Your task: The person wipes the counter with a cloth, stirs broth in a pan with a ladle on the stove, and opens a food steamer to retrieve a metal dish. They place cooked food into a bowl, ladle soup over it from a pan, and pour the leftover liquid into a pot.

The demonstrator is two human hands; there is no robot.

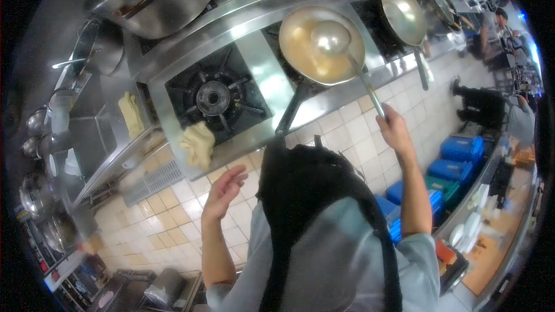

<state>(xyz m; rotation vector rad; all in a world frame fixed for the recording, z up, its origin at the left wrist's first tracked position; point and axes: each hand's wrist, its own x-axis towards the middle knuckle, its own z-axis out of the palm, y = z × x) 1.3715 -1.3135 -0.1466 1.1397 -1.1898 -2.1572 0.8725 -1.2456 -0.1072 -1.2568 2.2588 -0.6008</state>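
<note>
My right hand (396,133) is closed around the handle of a ladle (332,38). The ladle's round metal bowl is over a frying pan (290,56) that holds a light brown liquid. This pan sits on the stove, its dark handle pointing toward my body. My left hand (224,192) is held in the air with its fingers stretched out and nothing in them. Closest to it is a yellowish cloth (197,144) draped over the stove's front edge, beside a bare burner (213,98).
A second pan (403,16) stands on the stove to the right. Large pots (149,1) are at the back left. A sink (95,133) with another cloth (131,114) lies left. Blue bins (461,149) line the right side, and people (502,34) stand farther off.
</note>
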